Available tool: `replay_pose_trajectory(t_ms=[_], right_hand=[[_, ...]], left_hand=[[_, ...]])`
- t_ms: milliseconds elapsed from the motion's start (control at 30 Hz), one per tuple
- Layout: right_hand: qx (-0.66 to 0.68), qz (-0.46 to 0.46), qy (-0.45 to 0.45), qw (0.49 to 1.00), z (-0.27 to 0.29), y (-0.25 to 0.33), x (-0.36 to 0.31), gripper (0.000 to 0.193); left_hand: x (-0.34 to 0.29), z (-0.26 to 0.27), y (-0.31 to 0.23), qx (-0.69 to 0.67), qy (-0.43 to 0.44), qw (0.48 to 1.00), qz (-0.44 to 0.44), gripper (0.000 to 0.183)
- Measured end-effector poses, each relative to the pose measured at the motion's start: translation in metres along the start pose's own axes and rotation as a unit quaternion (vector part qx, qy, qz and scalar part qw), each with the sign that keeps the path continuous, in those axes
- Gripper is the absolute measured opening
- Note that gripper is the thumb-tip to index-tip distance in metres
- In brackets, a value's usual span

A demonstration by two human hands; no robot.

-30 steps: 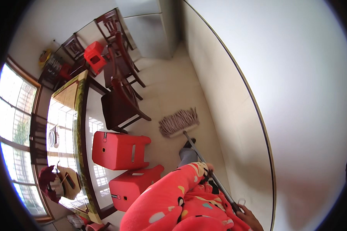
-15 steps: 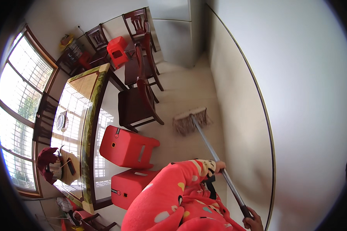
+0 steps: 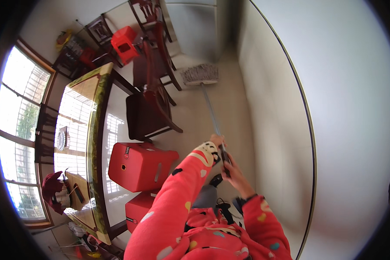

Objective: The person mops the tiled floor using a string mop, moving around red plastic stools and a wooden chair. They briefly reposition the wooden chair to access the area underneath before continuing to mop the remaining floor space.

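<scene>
A long-handled mop (image 3: 211,109) stretches forward from me over the tiled floor, its grey pole slanting slightly left. The wide, stringy mop head (image 3: 199,74) lies flat on the floor near the cabinet's base, beside the chair legs. My left hand (image 3: 217,139) is wrapped round the pole. Lower down, my right hand (image 3: 232,171) grips the dark end of the handle. Both arms wear red patterned sleeves, and a dark band shows at the right wrist.
Dark wooden chairs (image 3: 138,115) line the left side, next to a glossy table (image 3: 100,117) with green edging. Red stools (image 3: 136,167) stand near my left arm. A grey cabinet (image 3: 193,32) stands ahead. A pale wall (image 3: 273,108) runs along the right.
The mop head has slid forward, away from me, and slightly left. Both hands moved forward with the pole; my right hand came up close to my left. The view shifted slightly.
</scene>
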State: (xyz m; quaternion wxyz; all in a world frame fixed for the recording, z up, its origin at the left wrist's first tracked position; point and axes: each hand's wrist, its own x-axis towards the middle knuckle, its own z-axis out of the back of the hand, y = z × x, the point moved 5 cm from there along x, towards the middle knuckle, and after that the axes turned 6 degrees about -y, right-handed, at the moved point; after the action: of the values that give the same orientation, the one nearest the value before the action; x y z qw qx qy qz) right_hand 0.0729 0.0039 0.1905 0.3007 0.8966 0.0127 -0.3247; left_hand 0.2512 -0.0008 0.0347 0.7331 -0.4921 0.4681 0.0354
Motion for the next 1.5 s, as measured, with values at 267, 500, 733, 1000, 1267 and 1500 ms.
replay_pose_trajectory(t_ms=[267,500,733,1000,1267,1500], right_hand=[[-0.1,-0.114,-0.117,0.981,0.029,-0.067,0.005,0.058],[-0.134,-0.105,-0.099,0.98,0.071,-0.111,-0.103,0.058],[-0.199,-0.101,-0.122,0.967,0.112,-0.177,-0.282,0.061],[-0.165,-0.128,-0.194,0.958,0.133,-0.246,-0.494,0.059],[-0.073,-0.085,-0.257,0.96,0.128,-0.275,-0.568,0.048],[-0.084,-0.051,-0.294,0.951,0.137,-0.278,-0.515,0.043]], left_hand=[[0.001,-0.022,0.07,0.649,0.11,0.744,-0.12,0.015],[-0.048,-0.081,0.174,0.734,0.224,0.602,-0.219,0.019],[-0.17,-0.109,0.293,0.381,0.284,0.88,0.011,0.051],[-0.371,-0.167,0.378,0.415,0.479,0.758,0.154,0.072],[-0.461,-0.165,0.316,0.484,0.574,0.638,0.173,0.066],[-0.371,-0.158,0.389,0.377,0.538,0.695,0.293,0.065]])
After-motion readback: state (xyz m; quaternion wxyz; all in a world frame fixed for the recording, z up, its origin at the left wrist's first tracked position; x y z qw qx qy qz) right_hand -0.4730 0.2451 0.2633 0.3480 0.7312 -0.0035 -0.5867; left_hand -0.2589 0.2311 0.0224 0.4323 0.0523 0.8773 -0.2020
